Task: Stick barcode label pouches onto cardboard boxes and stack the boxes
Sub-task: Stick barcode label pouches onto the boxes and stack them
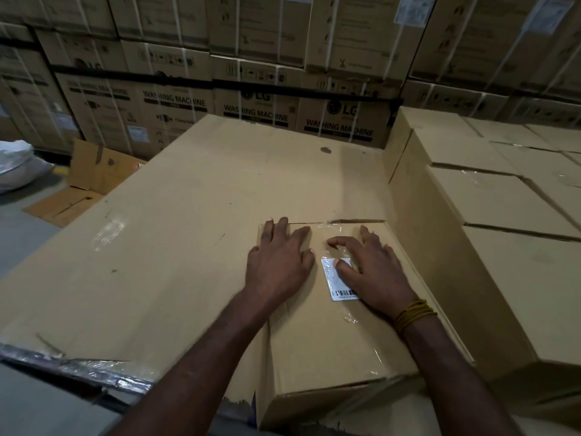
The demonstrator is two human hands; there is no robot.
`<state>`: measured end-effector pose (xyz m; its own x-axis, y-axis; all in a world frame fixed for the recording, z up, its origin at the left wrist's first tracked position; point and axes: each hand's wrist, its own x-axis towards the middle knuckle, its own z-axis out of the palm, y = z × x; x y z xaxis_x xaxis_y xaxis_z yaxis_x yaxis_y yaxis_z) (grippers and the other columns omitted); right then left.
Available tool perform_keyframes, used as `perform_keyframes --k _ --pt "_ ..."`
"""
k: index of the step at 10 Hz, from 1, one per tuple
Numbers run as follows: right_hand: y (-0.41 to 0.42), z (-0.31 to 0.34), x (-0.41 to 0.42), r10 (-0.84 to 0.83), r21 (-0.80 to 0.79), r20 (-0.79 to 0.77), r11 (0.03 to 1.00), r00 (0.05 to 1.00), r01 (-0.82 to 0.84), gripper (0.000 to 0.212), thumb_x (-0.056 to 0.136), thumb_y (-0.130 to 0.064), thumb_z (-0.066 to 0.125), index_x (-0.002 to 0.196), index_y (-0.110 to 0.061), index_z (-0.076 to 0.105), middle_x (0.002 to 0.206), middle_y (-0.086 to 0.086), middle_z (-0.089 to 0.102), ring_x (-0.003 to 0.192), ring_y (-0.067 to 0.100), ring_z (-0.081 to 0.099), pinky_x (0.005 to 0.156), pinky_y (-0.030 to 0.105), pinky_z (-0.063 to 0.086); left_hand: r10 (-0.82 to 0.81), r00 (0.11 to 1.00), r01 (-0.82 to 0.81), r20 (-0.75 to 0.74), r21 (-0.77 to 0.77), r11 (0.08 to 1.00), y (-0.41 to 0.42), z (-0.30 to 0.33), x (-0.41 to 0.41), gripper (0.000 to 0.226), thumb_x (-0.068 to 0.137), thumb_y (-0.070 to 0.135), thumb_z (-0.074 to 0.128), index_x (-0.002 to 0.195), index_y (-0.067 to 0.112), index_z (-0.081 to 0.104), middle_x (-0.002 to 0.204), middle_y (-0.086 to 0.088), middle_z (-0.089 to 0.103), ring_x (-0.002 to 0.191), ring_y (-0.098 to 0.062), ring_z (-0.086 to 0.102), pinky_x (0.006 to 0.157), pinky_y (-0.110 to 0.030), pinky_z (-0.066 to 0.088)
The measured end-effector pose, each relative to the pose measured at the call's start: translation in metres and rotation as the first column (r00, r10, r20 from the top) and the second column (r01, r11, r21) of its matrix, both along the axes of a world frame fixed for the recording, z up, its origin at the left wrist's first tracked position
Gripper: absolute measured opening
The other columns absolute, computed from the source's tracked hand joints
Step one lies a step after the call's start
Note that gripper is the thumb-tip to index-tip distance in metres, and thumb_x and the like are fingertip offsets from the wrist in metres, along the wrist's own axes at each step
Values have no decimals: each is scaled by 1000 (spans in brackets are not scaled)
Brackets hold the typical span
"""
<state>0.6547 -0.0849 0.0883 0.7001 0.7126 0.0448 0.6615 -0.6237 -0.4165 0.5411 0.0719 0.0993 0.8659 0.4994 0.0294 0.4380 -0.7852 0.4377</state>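
A small cardboard box (pixel 327 344) lies on a big flat carton, close to me. On its top sits a clear pouch with a white barcode label (pixel 336 286) inside. My left hand (pixel 278 262) lies flat on the box's far left part, fingers spread and straight. My right hand (pixel 371 269) presses down on the pouch, covering the label's right side, thumb on the label, index finger bent against the plastic film. A yellow thread band circles the right wrist.
The big flat carton (pixel 188 234) serves as a work surface. Stacked plain boxes (pixel 503 209) rise directly to the right. Washing machine cartons (pixel 257 99) wall off the back. A flattened box (pixel 85 184) and a white sack (pixel 15 165) lie on the floor at left.
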Motion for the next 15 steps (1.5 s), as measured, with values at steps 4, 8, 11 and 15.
perform_keyframes --k 4,8,11,15 --pt "0 -5 3 -19 65 -9 998 1000 20 40 83 -56 42 121 -41 45 156 -2 30 152 14 10 120 40 8 11 1000 -11 3 -8 1000 0 1 0 52 103 45 39 153 37 30 167 3 10 155 -19 -2 115 -49 30" --pt "0 -3 3 -29 104 2 994 1000 29 30 93 -42 56 121 -35 50 153 -4 33 151 14 11 120 38 8 12 1000 -12 5 -9 1000 0 1 0 51 103 44 40 153 38 31 168 4 10 155 -18 -1 114 -49 30" --pt "0 -1 1 -32 73 9 997 999 31 41 94 -43 54 133 -38 45 159 0 24 152 16 10 121 38 7 6 1000 -5 6 -7 1000 0 2 -1 51 103 44 40 153 38 31 168 2 10 155 -19 -1 114 -47 31" --pt "-1 -2 1 -36 89 5 995 999 36 36 93 -43 55 128 -37 48 160 0 25 152 15 9 121 38 7 8 1000 -8 17 -17 1000 1 0 -1 51 103 44 40 153 39 31 168 3 10 155 -19 -1 115 -48 30"
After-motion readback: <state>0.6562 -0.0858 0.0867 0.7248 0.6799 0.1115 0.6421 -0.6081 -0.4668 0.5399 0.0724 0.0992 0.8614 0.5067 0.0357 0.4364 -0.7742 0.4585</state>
